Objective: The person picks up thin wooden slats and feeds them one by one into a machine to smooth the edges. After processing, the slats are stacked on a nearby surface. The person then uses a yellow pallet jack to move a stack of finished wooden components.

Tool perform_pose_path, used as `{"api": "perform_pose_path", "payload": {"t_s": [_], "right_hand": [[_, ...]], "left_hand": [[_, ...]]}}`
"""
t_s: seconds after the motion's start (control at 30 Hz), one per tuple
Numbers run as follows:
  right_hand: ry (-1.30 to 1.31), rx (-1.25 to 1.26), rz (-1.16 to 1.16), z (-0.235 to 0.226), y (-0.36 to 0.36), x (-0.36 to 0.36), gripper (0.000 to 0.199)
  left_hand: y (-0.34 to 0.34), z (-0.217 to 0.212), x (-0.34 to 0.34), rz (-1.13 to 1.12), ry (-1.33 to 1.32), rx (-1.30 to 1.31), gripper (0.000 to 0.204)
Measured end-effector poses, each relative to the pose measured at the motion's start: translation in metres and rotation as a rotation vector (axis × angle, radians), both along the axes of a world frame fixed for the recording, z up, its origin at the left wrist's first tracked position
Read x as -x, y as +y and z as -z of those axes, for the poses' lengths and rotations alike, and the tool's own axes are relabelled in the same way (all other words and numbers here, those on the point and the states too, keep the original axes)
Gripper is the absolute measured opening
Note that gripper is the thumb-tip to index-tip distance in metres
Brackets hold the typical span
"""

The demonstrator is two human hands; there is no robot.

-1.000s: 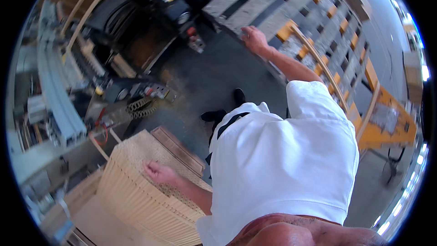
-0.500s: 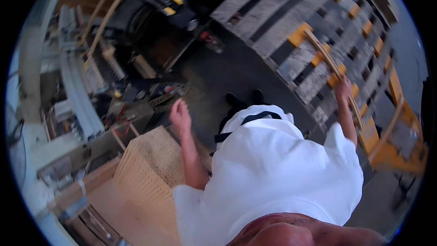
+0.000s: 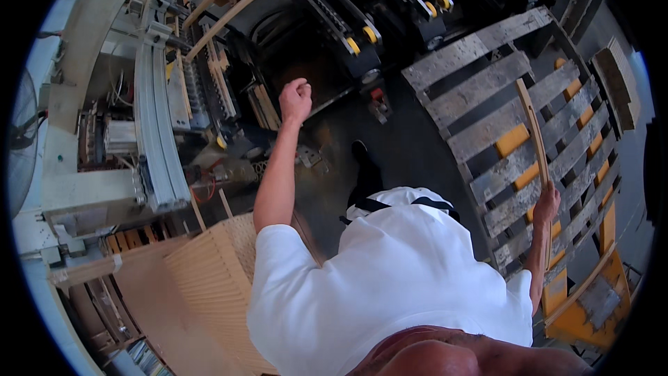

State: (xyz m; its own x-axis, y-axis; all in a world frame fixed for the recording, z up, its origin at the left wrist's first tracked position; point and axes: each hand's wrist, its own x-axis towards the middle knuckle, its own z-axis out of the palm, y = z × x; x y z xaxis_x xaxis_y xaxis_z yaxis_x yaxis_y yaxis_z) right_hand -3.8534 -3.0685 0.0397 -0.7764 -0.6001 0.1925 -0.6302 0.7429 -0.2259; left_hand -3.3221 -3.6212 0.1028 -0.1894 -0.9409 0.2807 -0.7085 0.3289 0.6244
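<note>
Your right grip (image 3: pixel 546 202) is wrapped around a wooden strip (image 3: pixel 536 132) at 3 o'clock, seen over the slatted pallet (image 3: pixel 479 84); your left grip (image 3: pixel 296 102), 11 o'clock, is curled closed. At 8 o'clock, a wooden-sided compartment (image 3: pixel 89 272) holds long pieces (image 3: pixel 90 311).

A white short-sleeved T-shirt (image 3: pixel 396 278) with a round neckline and loose, softly creased cloth; a black band (image 3: pixel 433 202) across the waist, white fabric puffing out beyond it; dark trousers (image 3: pixel 366 179); a dark shoe (image 3: pixel 359 148); left hand (image 3: pixel 296 102) and right hand (image 3: pixel 547 202) both bare.
</note>
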Motion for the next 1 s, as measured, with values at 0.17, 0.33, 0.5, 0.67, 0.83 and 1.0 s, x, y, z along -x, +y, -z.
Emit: {"api": "perform_pose_path", "payload": {"t_s": [0.17, 0.33, 0.5, 0.67, 0.83, 1.0], "right_hand": [[0.069, 0.217, -0.127, -0.062, -0.117, -0.058, 0.036], [0.009, 0.307, -0.314, -0.157, -0.258, -0.144, 0.039], [-0.041, 0.234, -0.525, -0.215, -0.385, -0.194, 0.043], [-0.033, 0.181, -0.780, -0.239, -0.513, -0.225, 0.040], [-0.007, 0.177, -1.100, -0.219, -0.646, -0.256, 0.041], [-0.030, 0.130, -1.377, -0.187, -0.776, -0.334, 0.049]], "left_hand": [[-0.176, -0.027, -0.031, -0.112, -0.212, 0.118, 0.033], [-0.318, -0.065, -0.033, -0.191, -0.481, 0.113, 0.057], [-0.384, -0.076, -0.030, -0.151, -0.673, 0.002, 0.069], [-0.361, -0.078, -0.037, 0.089, -0.636, 0.039, 0.045], [-0.231, -0.087, -0.016, 0.454, -0.487, -0.134, 0.033], [-0.107, -0.082, -0.012, 0.601, -0.306, -0.283, 0.038]]}}
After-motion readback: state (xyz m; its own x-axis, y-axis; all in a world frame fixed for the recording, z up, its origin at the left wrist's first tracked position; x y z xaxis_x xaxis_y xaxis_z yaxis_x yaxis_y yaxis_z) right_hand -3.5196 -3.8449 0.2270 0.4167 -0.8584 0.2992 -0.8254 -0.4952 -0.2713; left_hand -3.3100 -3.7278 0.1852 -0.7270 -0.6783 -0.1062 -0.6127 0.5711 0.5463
